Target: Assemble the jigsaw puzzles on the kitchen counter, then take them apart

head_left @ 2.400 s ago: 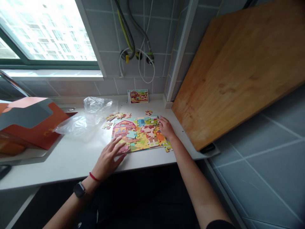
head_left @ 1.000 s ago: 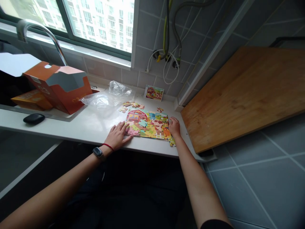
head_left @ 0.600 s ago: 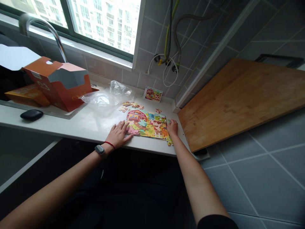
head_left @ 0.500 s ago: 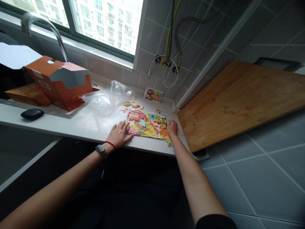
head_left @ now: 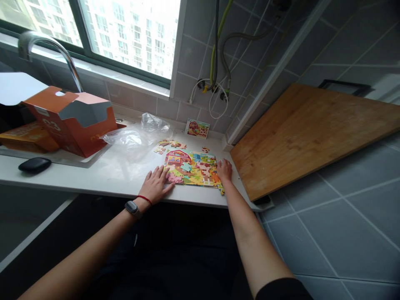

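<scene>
A colourful farm jigsaw puzzle (head_left: pixel 196 175) with a red barn lies on the white counter between my hands. My left hand (head_left: pixel 155 184) rests at its left edge, palm down with the fingers spread, holding nothing. My right hand (head_left: pixel 224 170) is at the right edge, fingers bent and drawn together; whatever lies under the fingertips is hidden. A pale teal puzzle piece (head_left: pixel 186 166) sits on top of the picture. Just below my right hand, a yellow puzzle piece (head_left: pixel 221 189) pokes out at the lower right corner.
Loose puzzle pieces (head_left: pixel 172 144) lie behind the puzzle, and a picture card (head_left: pixel 197 128) leans on the tiled wall. Crumpled clear plastic (head_left: pixel 134 135), an orange box (head_left: pixel 75 123) and a black mouse-shaped object (head_left: pixel 35 165) are to the left. At right leans a wooden board (head_left: pixel 309 137).
The camera view has shifted slightly, so the scene sits lower and a little left. My right hand has turned slightly at the puzzle's right edge. My left hand stays at the left edge.
</scene>
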### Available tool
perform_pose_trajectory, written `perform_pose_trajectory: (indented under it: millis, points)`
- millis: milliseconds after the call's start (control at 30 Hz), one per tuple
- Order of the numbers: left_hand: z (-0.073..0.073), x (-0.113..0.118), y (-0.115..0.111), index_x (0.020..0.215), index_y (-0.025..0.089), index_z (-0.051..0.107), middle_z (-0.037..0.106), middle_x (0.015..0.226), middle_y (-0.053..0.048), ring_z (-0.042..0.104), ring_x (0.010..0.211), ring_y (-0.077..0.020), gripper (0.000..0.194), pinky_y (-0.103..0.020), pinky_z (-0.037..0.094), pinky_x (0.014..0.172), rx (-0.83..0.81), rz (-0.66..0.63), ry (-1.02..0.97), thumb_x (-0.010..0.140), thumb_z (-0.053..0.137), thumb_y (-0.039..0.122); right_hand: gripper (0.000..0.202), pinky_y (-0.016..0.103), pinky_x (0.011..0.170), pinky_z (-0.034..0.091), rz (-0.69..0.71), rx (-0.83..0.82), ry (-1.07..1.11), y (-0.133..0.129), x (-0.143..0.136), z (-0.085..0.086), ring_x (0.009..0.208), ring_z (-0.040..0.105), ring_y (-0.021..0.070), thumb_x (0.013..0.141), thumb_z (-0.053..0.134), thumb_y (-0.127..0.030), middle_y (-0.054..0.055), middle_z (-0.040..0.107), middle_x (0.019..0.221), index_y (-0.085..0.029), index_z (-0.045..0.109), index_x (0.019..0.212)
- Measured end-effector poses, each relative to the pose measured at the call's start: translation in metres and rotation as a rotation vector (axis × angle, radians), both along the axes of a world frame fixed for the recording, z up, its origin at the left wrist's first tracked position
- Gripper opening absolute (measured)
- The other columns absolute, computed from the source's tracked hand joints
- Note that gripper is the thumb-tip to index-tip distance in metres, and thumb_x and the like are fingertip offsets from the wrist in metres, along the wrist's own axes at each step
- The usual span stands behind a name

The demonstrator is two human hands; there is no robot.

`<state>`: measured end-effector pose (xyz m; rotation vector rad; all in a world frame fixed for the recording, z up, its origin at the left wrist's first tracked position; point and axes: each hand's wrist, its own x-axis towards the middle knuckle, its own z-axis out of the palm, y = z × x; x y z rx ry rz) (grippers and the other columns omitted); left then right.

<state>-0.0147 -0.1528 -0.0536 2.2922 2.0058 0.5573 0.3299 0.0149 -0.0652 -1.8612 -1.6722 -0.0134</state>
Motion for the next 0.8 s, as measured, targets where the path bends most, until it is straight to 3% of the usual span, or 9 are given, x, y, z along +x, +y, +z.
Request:
perform_pose_trajectory:
  millis: [200,800]
  points:
    - [0.001,0.0,0.0,0.161,0.014,0.04,0.039,0.168,-0.02,0.036,0.156,-0.038,0.074,-0.058,0.03,0.125,-0.013,0.005,0.028,0.101,0.048,0.057,0.045,0.048,0.111,0.04,-0.082,-0.02,-0.036,-0.004,-0.003,0.004,0.133,0.054,0.0342,0.105,0.044,-0.038,0.024,0.063,0.142,-0.011,0.064,0.135]
    - [0.005,0.001,-0.003,0.156,0.014,0.046,0.038,0.168,-0.022,0.039,0.154,-0.0381,0.067,-0.057,0.032,0.124,0.005,0.009,0.073,0.1,0.05,0.052,0.044,0.039,0.102,0.042,-0.118,-0.168,-0.113,-0.008,-0.008,0.013,0.125,0.057,0.03,0.109,0.04,-0.043,0.019,0.068,0.134,-0.015,0.069,0.128]
